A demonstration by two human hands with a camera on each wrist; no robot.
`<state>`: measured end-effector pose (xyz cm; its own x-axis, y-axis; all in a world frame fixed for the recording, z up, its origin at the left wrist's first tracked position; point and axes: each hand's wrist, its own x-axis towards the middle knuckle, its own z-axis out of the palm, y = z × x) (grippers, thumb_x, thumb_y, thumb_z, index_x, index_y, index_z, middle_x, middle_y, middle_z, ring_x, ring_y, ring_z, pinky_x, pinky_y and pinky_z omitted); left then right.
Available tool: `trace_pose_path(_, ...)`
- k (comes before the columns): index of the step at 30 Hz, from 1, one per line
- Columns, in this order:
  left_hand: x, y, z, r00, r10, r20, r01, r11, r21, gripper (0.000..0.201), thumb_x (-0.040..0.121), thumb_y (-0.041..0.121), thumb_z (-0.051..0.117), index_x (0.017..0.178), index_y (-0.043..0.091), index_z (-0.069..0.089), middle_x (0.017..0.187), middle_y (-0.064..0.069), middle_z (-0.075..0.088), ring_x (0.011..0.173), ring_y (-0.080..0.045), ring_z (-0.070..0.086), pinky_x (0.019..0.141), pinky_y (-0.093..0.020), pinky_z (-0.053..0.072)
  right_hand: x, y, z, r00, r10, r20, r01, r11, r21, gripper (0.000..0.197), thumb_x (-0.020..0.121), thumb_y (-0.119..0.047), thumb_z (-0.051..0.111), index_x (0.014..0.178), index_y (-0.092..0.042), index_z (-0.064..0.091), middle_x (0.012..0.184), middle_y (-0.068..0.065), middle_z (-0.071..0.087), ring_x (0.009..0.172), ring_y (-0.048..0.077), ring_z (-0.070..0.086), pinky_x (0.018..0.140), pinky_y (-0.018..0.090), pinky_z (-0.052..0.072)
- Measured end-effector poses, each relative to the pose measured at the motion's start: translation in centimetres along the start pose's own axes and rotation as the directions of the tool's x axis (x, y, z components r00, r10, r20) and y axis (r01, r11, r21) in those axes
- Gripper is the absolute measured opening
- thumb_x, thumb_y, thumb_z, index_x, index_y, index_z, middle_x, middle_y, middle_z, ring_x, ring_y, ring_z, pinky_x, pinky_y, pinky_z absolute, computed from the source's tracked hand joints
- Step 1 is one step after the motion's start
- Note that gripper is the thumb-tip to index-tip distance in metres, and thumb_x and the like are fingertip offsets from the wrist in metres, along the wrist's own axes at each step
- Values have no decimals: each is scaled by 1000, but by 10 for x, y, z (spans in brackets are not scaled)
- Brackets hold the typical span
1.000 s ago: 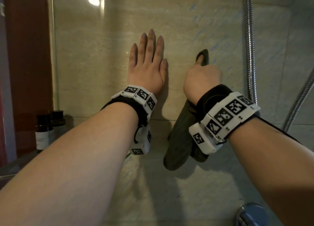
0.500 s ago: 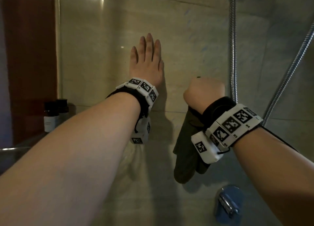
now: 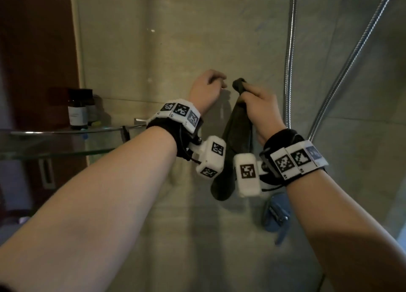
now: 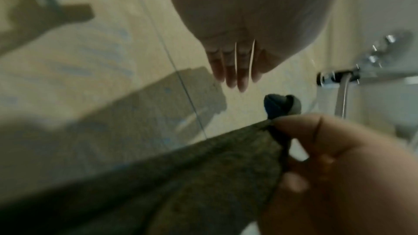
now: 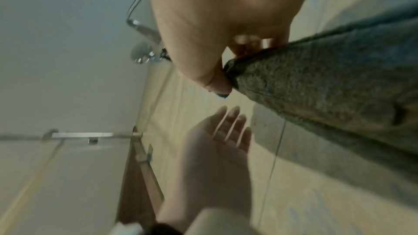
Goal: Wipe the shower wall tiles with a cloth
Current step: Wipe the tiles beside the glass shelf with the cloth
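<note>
Two hands are raised before the beige shower wall tiles [image 3: 153, 56]. The right hand [image 3: 258, 107] is clenched round the upper end of a dark green cloth [image 3: 238, 129], a small knot of fabric poking out above the fist while the rest hangs down loose in front of the wall, its lower end just above the round chrome tap [image 3: 276, 212]. The left hand [image 3: 205, 87] holds nothing; it sits just beside the cloth's top, the wrist views showing its fingers [image 5: 228, 122] straight and relaxed, close to the tile. Right of the cloth a chrome shower hose [image 3: 290, 50] runs down the wall. At the left, a glass shelf [image 3: 44, 142] carries two dark brown bottles [image 3: 77, 109] with pale labels, standing upright side by side against the corner; what is in them cannot be told.
</note>
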<state>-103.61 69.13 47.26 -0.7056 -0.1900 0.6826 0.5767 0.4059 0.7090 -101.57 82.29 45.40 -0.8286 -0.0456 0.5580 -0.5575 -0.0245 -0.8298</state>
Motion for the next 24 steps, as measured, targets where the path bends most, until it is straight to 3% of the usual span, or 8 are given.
trace_pose_path(2,-11,-7,5,987,-133,85,149,966,-213,24,100,11,41,108,6,63,91,-5,65,78,-11,60,67,-22,45,-14,4,1,998,52,41,-57,991,123,22,92,-7,50,96,-20,68,69,-3,63,60,4,60,58,19,49)
trace_pose_path(4,-28,-12,7,958,-213,194,274,881,-385,25,102,18,39,104,11,63,91,-4,64,79,-12,61,68,-24,46,-29,10,0,991,91,97,-111,966,232,17,94,-11,51,99,-12,67,75,2,65,66,10,61,61,23,51)
trace_pose_path(7,-59,-21,5,916,-220,336,367,800,-475,25,103,26,37,99,17,60,82,3,64,76,-9,60,70,-26,43,-50,19,-1,974,112,197,-174,925,337,18,97,-13,47,103,-8,64,75,1,66,63,7,62,58,21,52)
trace_pose_path(10,-90,-31,4,877,-219,428,435,741,-511,24,102,26,38,97,17,61,80,5,66,75,-7,61,73,-25,44,-65,28,-6,959,116,258,-193,936,294,21,98,-13,44,107,-10,63,84,3,66,75,10,63,67,23,52)
trace_pose_path(14,-126,-45,3,847,-234,478,516,582,-629,25,102,23,39,99,15,62,85,2,67,82,-11,61,75,-24,49,-86,42,-14,944,163,288,-206,971,124,24,99,-14,41,111,-14,62,85,1,65,82,14,60,81,34,49)
trace_pose_path(17,-152,-60,10,834,-237,499,545,497,-675,18,96,20,47,103,12,61,92,-1,65,85,-12,60,75,-24,49,-104,53,-20,940,205,274,-250,958,141,26,99,-10,39,114,-9,60,85,3,65,77,11,61,72,26,52)
trace_pose_path(19,-166,-69,18,834,-241,496,546,491,-679,16,89,18,52,101,10,60,91,-4,61,81,-11,59,73,-22,49,-113,61,-25,926,236,295,-286,948,139,26,99,-8,38,114,-9,59,89,6,65,78,12,62,69,24,53)
trace_pose_path(24,-178,-76,38,812,-310,495,573,587,-572,19,96,3,45,84,10,57,74,2,65,73,-8,62,63,-19,51,-128,86,-54,908,335,253,-372,921,116,26,99,-10,40,117,-9,58,104,15,64,92,23,62,88,41,50)
